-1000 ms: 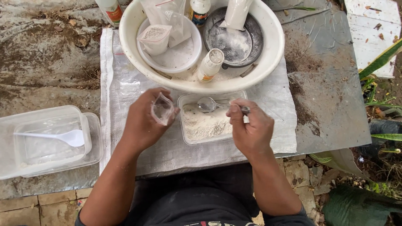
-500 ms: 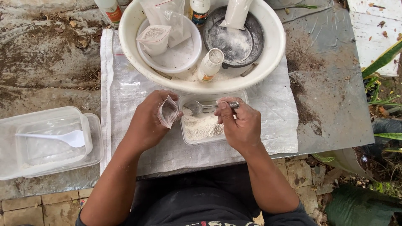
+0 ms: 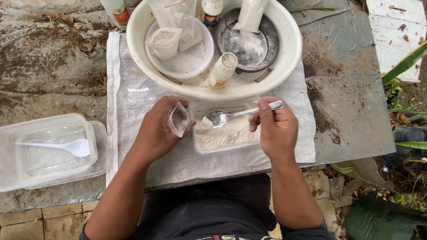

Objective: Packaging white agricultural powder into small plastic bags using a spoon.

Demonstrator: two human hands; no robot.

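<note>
Head view: the left hand [image 3: 155,131] pinches a small clear plastic bag [image 3: 179,118] between thumb and fingers, its mouth held open and turned toward the right. The right hand [image 3: 276,126] grips the handle of a metal spoon [image 3: 231,114], fingers closed around it, with the bowl carrying a little white powder just beside the bag's mouth. Half a second ago the spoon was down in the powder and the right hand sat closer to the left; now the spoon has lifted clear, lies nearly level, and the right hand has drawn out to the right. The bag has stayed in much the same place.

Below and between both hands sits a shallow clear tray [image 3: 224,135] of white powder on a woven white sheet [image 3: 133,95] spread over the worktop [image 3: 342,89]. Beyond the hands stands a large cream basin [image 3: 291,53] holding bottles, bags and dishes. Well out from the left hand lies a clear lidded box [image 3: 49,151] with a white plastic spoon [image 3: 66,146] on it.
</note>
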